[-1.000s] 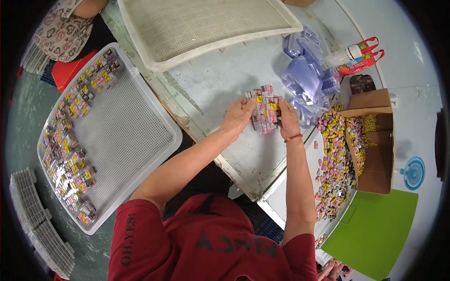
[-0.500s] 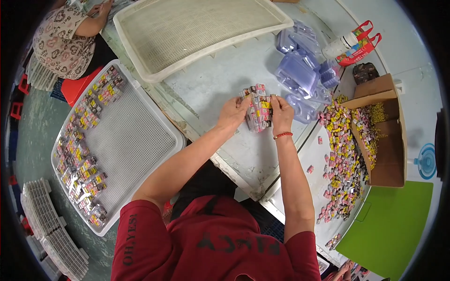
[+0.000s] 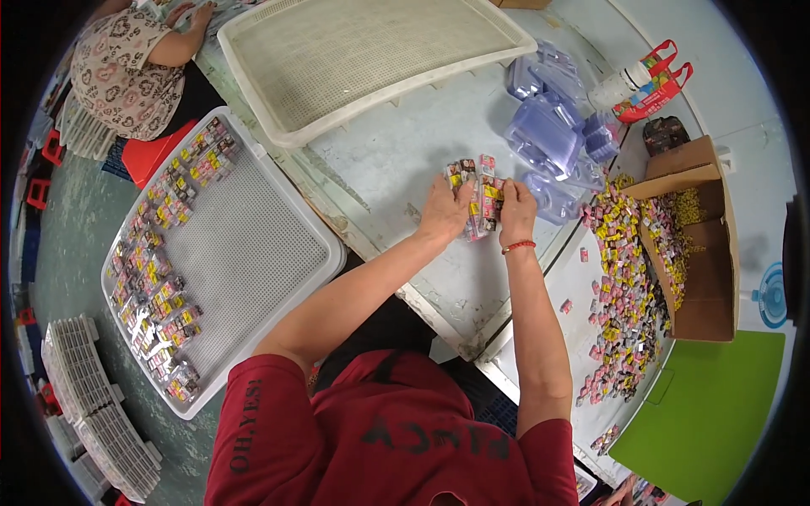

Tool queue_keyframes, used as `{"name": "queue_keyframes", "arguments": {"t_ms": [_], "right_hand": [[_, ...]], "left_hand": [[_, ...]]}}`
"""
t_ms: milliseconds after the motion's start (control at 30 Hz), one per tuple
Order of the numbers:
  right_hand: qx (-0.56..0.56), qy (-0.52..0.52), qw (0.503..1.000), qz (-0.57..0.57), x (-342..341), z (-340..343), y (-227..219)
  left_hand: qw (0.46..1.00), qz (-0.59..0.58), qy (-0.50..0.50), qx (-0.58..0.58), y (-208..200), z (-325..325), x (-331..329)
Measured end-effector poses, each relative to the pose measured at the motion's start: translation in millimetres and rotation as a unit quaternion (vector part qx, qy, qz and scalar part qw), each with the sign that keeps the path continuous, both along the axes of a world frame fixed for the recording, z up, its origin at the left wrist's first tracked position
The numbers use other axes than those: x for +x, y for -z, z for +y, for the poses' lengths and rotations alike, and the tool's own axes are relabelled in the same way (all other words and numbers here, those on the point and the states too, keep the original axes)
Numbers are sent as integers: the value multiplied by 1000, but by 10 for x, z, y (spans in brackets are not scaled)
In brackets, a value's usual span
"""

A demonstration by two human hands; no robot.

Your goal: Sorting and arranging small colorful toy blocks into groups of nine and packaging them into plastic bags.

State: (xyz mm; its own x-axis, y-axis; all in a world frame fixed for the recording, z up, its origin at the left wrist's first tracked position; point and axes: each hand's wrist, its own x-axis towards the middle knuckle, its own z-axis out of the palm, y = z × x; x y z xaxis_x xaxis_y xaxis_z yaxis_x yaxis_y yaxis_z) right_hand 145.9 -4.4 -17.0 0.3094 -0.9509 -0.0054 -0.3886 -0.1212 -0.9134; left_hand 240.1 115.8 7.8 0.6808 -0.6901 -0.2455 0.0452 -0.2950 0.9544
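Note:
Over the table, a clear plastic pack [image 3: 483, 209] holds rows of small pink, yellow and dark pieces. My left hand [image 3: 445, 207] is closed on its left side, its fingers reaching over the upper left part. On the opposite edge my right hand [image 3: 516, 216] pinches the pack between thumb and fingertips. The pack is tilted, and my fingers hide part of its sides. Clear bluish plastic shells [image 3: 544, 135] are piled just beyond my right hand.
A white perforated tray [image 3: 261, 244] at left carries several filled packs [image 3: 160, 291]. Another pale tray [image 3: 371, 63] lies at the back. Loose small pieces [image 3: 620, 295] spill from a cardboard box [image 3: 704, 253] at right. A person [image 3: 126, 72] sits at the far left.
My left hand has shifted from pinching the pack's upper left edge to lying further over its left side. The view has moved slightly, so everything sits a little further right.

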Motion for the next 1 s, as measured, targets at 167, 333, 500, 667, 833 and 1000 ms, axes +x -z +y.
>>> {"name": "queue_keyframes", "arguments": {"t_ms": [167, 333, 500, 667, 833, 1000], "right_hand": [[100, 32, 988, -117, -43, -30, 27], [4, 18, 1000, -11, -369, -262, 86], [-121, -79, 972, 187, -504, -190, -43], [-391, -40, 838, 378, -625, -61, -142], [51, -86, 995, -24, -230, 528, -706], [260, -95, 952, -129, 1, 989, -845]], "left_hand": [[999, -16, 4, 39, -58, -6, 68], [1000, 20, 17, 9, 49, 24, 235], [988, 138, 49, -49, 300, 115, 375], [988, 122, 29, -90, -22, 93, 159], [980, 144, 65, -123, 144, 271, 149], [969, 190, 95, -125, -170, 573, 112]]}}
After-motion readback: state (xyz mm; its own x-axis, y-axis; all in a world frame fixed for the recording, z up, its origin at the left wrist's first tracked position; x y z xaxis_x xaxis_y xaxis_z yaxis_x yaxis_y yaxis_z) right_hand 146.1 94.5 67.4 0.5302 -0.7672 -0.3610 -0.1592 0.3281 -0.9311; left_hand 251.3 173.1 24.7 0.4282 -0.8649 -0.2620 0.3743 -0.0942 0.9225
